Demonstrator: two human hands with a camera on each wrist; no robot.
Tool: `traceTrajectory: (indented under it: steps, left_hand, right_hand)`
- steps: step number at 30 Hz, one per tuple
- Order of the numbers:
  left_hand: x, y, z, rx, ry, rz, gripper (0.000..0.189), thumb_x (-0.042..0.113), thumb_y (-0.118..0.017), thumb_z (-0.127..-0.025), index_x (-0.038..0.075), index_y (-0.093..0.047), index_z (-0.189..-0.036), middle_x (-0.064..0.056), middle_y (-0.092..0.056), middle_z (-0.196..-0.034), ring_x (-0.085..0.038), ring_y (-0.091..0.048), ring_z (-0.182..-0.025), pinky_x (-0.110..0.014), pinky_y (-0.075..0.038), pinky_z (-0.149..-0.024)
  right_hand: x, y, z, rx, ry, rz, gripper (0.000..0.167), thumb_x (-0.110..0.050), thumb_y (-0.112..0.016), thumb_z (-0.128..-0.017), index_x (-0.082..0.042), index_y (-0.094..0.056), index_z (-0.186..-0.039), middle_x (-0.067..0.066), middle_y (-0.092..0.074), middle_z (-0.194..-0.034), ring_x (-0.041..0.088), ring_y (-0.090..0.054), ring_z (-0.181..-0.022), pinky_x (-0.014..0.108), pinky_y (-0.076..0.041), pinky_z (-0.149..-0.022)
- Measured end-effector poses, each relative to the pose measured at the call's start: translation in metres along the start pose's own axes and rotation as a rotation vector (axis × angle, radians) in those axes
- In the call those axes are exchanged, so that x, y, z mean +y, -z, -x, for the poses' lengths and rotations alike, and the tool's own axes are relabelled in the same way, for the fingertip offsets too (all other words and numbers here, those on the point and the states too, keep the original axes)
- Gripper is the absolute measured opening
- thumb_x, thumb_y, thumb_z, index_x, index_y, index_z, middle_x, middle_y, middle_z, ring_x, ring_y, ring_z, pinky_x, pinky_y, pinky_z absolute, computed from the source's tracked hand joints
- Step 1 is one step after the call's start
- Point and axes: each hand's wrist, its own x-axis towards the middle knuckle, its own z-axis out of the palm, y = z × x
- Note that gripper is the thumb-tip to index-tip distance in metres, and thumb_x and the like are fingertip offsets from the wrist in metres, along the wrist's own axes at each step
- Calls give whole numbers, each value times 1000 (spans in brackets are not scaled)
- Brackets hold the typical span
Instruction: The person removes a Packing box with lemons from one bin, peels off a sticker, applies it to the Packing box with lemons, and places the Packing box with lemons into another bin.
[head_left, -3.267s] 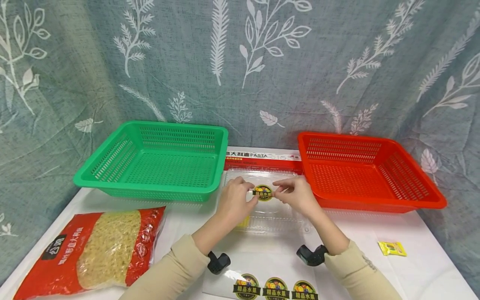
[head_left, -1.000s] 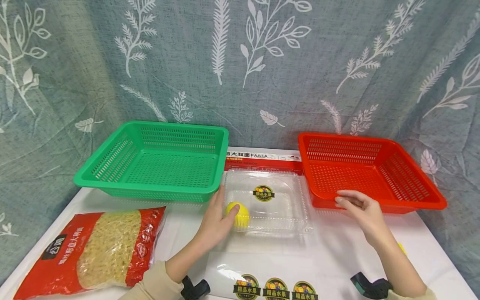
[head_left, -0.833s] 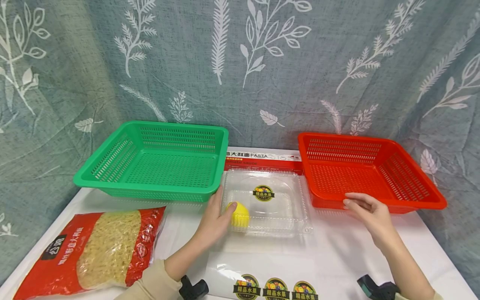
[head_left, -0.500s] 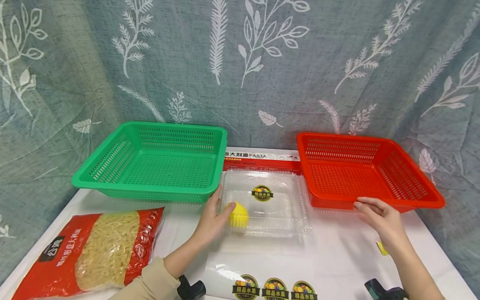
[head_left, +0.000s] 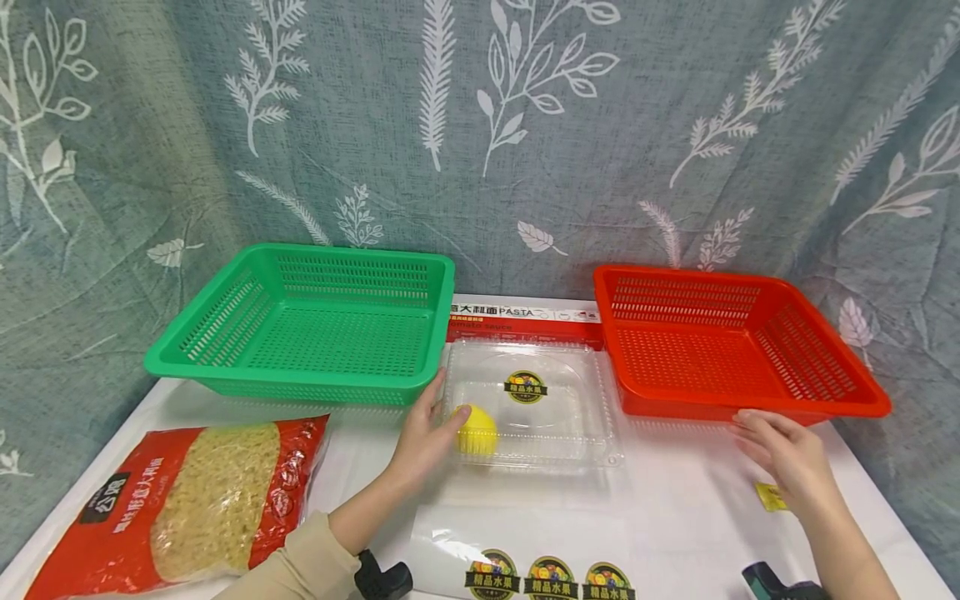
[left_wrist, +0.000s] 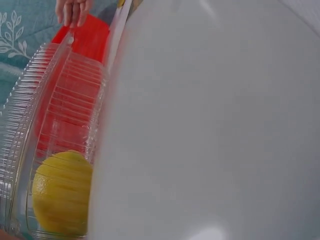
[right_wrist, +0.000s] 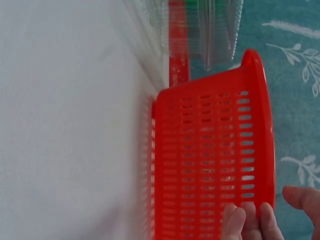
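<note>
A clear plastic clamshell box (head_left: 558,417) lies closed in the middle of the table, with a round black fruit sticker (head_left: 525,387) on its lid. Inside its front left corner sits a yellow lemon (left_wrist: 62,192). My left hand (head_left: 422,442) rests at the box's left side, thumb by the front corner, fingers fairly straight along the edge. At the front rim of the red basket (head_left: 738,333) is my right hand (head_left: 787,454), slightly blurred. In the right wrist view its thumb and fingers stand apart near the rim; whether they touch it I cannot tell.
A green basket (head_left: 300,380) stands at the back left, a red bag of pasta (head_left: 213,500) before it. Behind the box lies a red pasta packet (head_left: 525,332). A sheet with several stickers (head_left: 552,578) lies in front. A small yellow packet (head_left: 770,497) lies beside my right hand.
Both hands were at the sticker on the lid. The left hand has gone to the box's left side; the right hand has moved right along the red basket's front.
</note>
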Motion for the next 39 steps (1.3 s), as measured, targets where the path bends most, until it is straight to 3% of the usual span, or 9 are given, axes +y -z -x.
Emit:
traceTrajectory:
  steps: [7, 13, 22, 27, 39]
  left_hand:
    - [0, 0, 0, 7, 16, 89, 62, 8, -54, -89, 3, -24, -143, -15, -20, -148, -37, -31, -129, -45, -34, -100]
    - [1, -1, 1, 14, 21, 129, 60, 6, -53, -90, 1, -25, -143, -15, -20, -148, -36, -30, -129, -43, -32, -101]
    - [5, -5, 5, 37, 17, 135, 57, 4, -52, -89, -2, -27, -141, -17, -22, -147, -39, -29, -129, -42, -30, -103]
    - [11, -5, 9, 37, 7, 146, 57, 4, -51, -90, -2, -27, -141, -16, -21, -148, -38, -28, -130, -42, -29, -104]
    - [25, -4, 18, 33, -5, 153, 57, 5, -51, -91, -1, -25, -142, -14, -20, -148, -35, -27, -131, -40, -29, -103]
  right_hand:
    - [-10, -1, 8, -6, -75, -83, 30, -34, -68, -81, -16, -57, -102, -9, -67, -88, 8, -66, -82, 24, -53, -71]
    - [-43, -26, 37, -71, -74, -311, 10, -22, -59, -89, -14, -56, -93, -2, -67, -85, 12, -66, -79, 24, -53, -71]
    - [-52, -33, 41, -150, -118, -651, 16, -12, -55, -91, -10, -45, -104, 7, -63, -92, 22, -66, -84, 30, -52, -77]
    - [-54, -36, 40, -126, -132, -642, 28, -13, -56, -90, -13, -36, -109, 6, -61, -91, 21, -67, -84, 30, -51, -78]
    - [-56, -37, 39, -114, -141, -630, 35, -13, -57, -90, -15, -30, -111, 5, -60, -92, 20, -66, -85, 30, -51, -78]
